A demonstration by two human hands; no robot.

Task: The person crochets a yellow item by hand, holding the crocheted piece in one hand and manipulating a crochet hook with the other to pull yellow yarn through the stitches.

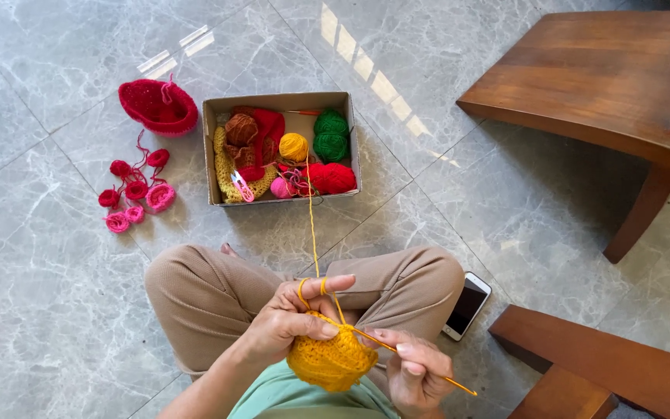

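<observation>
Head view: yellow crochet piece (330, 361) is pinched by the left hand (292, 320), its lower part hanging just below that hand; yellow strand (313, 233) is looped over the fingers. Crochet hook (420, 363) is gripped in the closed right hand (416, 372). Ahead of both hands, a cardboard box (282, 102) of yarn balls is set on grey marble floor (56, 295); wooden furniture (606, 77) at right.

Grey marble floor (63, 310) bears cardboard box (281, 102); red crocheted flowers (135, 190); phone (467, 305).

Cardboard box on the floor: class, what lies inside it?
Inside the cardboard box: green, yellow, brown and red yarn, small scissors. Anything beneath them is covered.
</observation>
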